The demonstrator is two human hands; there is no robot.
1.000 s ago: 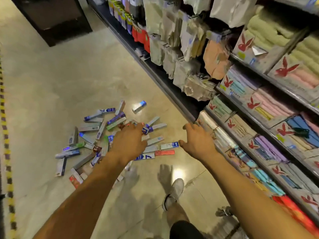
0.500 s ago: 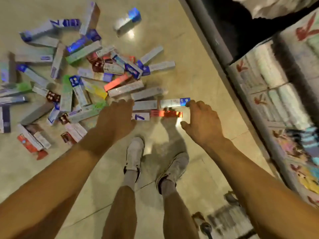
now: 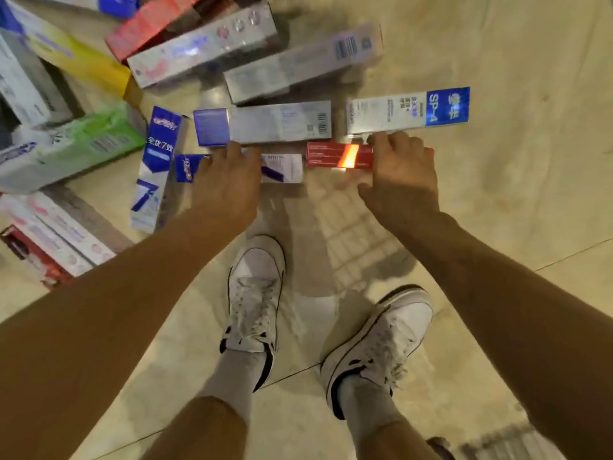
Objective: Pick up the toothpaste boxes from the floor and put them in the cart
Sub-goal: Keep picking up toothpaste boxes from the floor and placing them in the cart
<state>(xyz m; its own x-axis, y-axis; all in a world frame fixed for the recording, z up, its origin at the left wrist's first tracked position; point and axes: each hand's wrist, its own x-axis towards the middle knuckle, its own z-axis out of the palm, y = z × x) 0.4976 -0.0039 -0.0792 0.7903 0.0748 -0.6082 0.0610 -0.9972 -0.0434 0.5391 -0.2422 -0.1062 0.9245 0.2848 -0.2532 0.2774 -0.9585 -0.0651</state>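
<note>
Reaching low over scattered toothpaste boxes [image 3: 275,124] on the glossy beige tiled floor [image 3: 497,194].
Left hand [image 3: 229,184]: spread over a short blue-and-white carton [image 3: 282,168], fingertips hidden at its far edge; whether it grips cannot be told.
Right hand [image 3: 403,171]: fingers hooked over the right end of a slim red carton [image 3: 331,155], thumb apart on the near side; closure cannot be told.
Both cartons lie nearest the feet, probably chosen for easy reach.
Legible: "SP-4" on a long white-and-blue carton [image 3: 408,109]; "全优7效" and "7" on a tall blue-and-white carton [image 3: 156,167].
Cart: not in view.

White-and-blue box [image 3: 408,111] marked "SP-4"; blue box [image 3: 156,167] at left printed "全优7效" above a large "7".
</note>
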